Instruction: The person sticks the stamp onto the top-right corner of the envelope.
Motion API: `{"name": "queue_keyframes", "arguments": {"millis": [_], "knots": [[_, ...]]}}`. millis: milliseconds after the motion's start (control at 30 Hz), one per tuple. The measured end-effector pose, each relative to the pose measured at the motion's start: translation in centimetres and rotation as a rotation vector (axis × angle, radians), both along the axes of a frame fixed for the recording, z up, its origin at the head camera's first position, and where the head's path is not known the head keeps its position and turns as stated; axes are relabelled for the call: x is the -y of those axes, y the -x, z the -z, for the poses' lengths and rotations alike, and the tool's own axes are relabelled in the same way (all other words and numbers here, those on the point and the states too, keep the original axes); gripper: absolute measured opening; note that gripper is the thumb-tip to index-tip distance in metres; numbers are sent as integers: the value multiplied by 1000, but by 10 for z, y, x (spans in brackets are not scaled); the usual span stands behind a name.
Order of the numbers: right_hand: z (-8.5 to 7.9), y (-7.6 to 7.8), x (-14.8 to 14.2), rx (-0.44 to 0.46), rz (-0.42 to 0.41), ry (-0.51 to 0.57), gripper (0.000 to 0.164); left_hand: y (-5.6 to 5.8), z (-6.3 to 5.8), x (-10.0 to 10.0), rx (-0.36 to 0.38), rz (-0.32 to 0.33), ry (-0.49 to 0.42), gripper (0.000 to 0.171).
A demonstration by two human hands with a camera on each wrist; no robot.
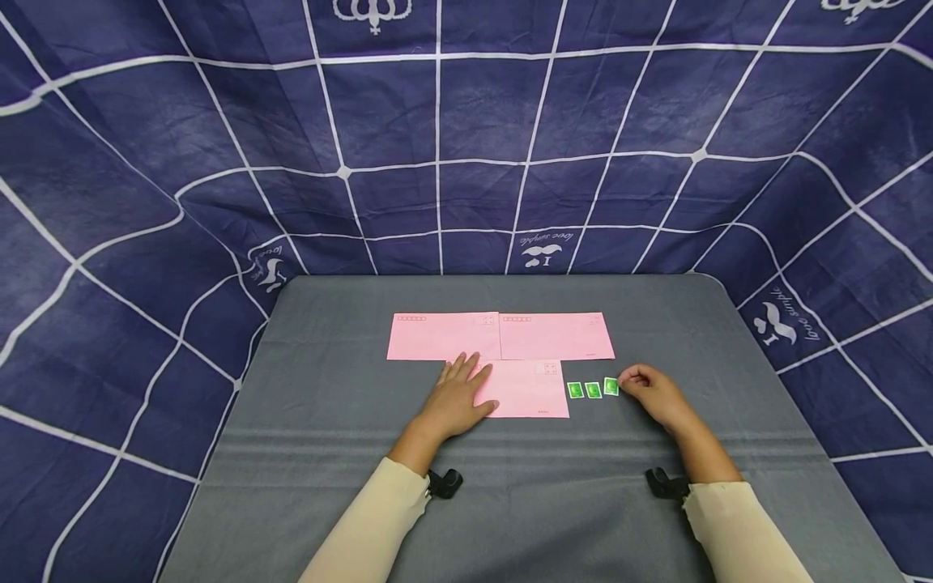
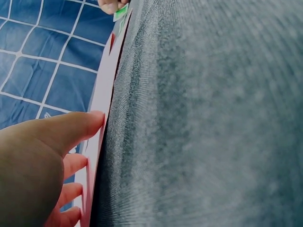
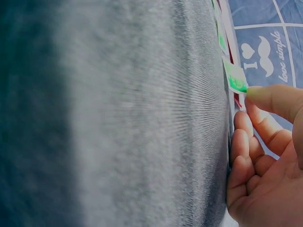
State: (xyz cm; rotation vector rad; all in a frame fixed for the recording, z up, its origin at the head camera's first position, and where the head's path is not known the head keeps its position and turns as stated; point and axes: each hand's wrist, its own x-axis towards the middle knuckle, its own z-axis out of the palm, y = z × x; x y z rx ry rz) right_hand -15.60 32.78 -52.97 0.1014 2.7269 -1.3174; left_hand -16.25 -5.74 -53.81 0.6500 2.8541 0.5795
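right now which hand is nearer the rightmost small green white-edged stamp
Right: the right hand pinches that small green white-edged stamp by its edge. The left hand is farther off, to the stamp's left, resting mostly on the front pink rectangular envelope.

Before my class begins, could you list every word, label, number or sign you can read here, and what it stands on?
"I": blue cloth.
"love simple": same cloth, clearest in the right wrist view.
Wordless signs: heart, moustache, crown-like marks, same cloth.
Pink envelopes: print too small to read.
Green stamps: nothing readable, too small or blurred.
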Motion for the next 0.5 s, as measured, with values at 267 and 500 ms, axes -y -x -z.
{"name": "queue_keyframes", "arguments": {"millis": [267, 500], "knots": [[-4, 0, -1, -6, 2, 63, 21, -2, -4, 1, 3, 15, -8, 71], [-8, 0, 2, -40, 35, 103, 22, -2, -5, 2, 6, 24, -11, 71]]}}
